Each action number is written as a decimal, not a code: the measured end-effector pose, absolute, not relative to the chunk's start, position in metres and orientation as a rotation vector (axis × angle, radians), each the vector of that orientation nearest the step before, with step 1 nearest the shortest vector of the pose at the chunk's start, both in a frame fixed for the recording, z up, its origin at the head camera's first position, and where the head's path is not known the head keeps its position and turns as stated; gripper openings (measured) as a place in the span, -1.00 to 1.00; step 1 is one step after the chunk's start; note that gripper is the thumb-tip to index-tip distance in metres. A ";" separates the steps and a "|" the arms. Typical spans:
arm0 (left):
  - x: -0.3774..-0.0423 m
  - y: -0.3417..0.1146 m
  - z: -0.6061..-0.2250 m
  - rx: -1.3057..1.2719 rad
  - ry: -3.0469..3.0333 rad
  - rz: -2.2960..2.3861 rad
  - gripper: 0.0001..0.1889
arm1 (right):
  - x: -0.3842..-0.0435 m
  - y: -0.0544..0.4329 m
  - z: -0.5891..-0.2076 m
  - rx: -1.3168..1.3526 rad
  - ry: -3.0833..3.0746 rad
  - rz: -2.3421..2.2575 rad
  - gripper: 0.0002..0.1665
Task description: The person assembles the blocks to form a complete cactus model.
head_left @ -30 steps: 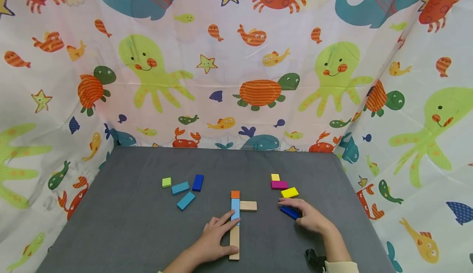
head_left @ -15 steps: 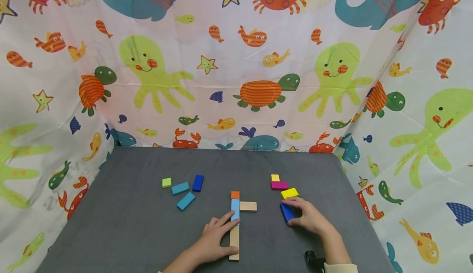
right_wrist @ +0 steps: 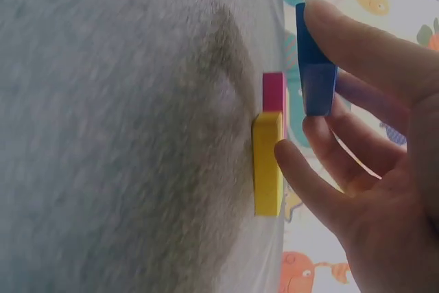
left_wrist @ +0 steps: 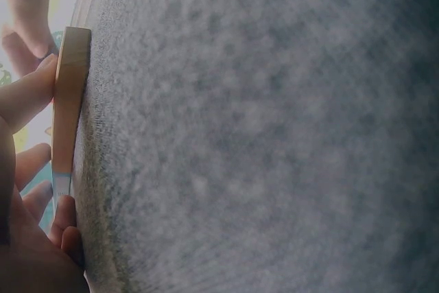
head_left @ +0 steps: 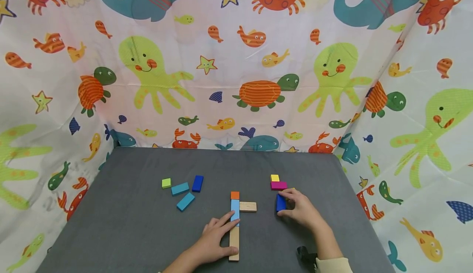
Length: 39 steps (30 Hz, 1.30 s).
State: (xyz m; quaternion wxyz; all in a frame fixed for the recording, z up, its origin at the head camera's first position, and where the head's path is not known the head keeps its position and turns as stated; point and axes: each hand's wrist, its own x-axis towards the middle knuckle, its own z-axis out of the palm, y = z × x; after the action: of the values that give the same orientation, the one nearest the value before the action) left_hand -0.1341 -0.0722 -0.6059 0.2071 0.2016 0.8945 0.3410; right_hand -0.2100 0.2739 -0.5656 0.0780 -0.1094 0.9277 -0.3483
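Observation:
In the head view my right hand (head_left: 301, 211) pinches a dark blue block (head_left: 281, 203) between thumb and fingers. The right wrist view shows this blue block (right_wrist: 318, 87) lifted off the cloth, with a yellow block (right_wrist: 266, 169) lying close by the little finger. My left hand (head_left: 212, 242) rests on a straight row of blocks, fingertips on the light blue part (head_left: 235, 205) and thumb on the wooden block (head_left: 234, 244) nearest me. An orange block (head_left: 235, 195) caps the row's far end. Beside it, a second wooden block (head_left: 248, 207) sticks out to the right.
Left of the row lie a green cube (head_left: 166, 183), two teal blocks (head_left: 180, 189) and another dark blue block (head_left: 197, 183). A magenta block (head_left: 278, 185) and a yellow cube (head_left: 275, 177) sit beyond my right hand. A patterned curtain (head_left: 221, 72) surrounds the grey table (head_left: 140, 232).
My right hand has taken hold of the dark blue block, turned it upright in the head view and moved it left and away from me. The left hand stays put.

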 end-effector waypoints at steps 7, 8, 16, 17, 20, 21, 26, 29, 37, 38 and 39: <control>-0.134 -0.073 -0.606 0.561 2.481 0.976 -0.15 | -0.214 0.261 -0.562 -0.343 2.799 -1.020 -0.18; -0.134 -0.073 -0.606 0.561 2.481 0.977 -0.15 | -0.215 0.259 -0.562 -0.345 2.796 -1.020 -0.18; -0.134 -0.074 -0.606 0.565 2.493 0.982 -0.14 | -0.223 0.245 -0.562 -0.318 2.766 -1.043 -0.16; -0.134 -0.075 -0.607 0.566 2.493 0.983 -0.14 | -0.224 0.244 -0.563 -0.317 2.762 -1.049 -0.16; -0.134 -0.074 -0.606 0.565 2.493 0.982 -0.14 | -0.226 0.241 -0.565 -0.318 2.754 -1.054 -0.17; -0.134 -0.074 -0.606 0.564 2.491 0.982 -0.14 | -0.227 0.240 -0.566 -0.314 2.753 -1.056 -0.17; -0.134 -0.073 -0.607 0.555 2.491 0.973 -0.14 | -0.230 0.237 -0.567 -0.317 2.750 -1.064 -0.18; -0.134 -0.073 -0.609 0.556 2.499 0.960 -0.14 | -0.231 0.235 -0.566 -0.334 2.751 -1.061 -0.17; -0.134 -0.072 -0.605 0.548 2.492 0.945 -0.15 | -0.236 0.228 -0.564 -0.372 2.780 -1.036 -0.19; -0.134 -0.072 -0.605 0.548 2.492 0.944 -0.15 | -0.237 0.227 -0.564 -0.377 2.783 -1.030 -0.19; -0.134 -0.072 -0.605 0.547 2.491 0.945 -0.15 | -0.238 0.226 -0.565 -0.380 2.784 -1.030 -0.19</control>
State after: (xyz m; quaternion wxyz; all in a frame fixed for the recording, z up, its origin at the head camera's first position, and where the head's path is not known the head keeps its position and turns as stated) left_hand -0.1342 -0.0724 -0.6047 0.2095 0.1968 0.8956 0.3396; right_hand -0.2376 0.2257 -0.5646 0.0744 -0.1266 0.9277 -0.3432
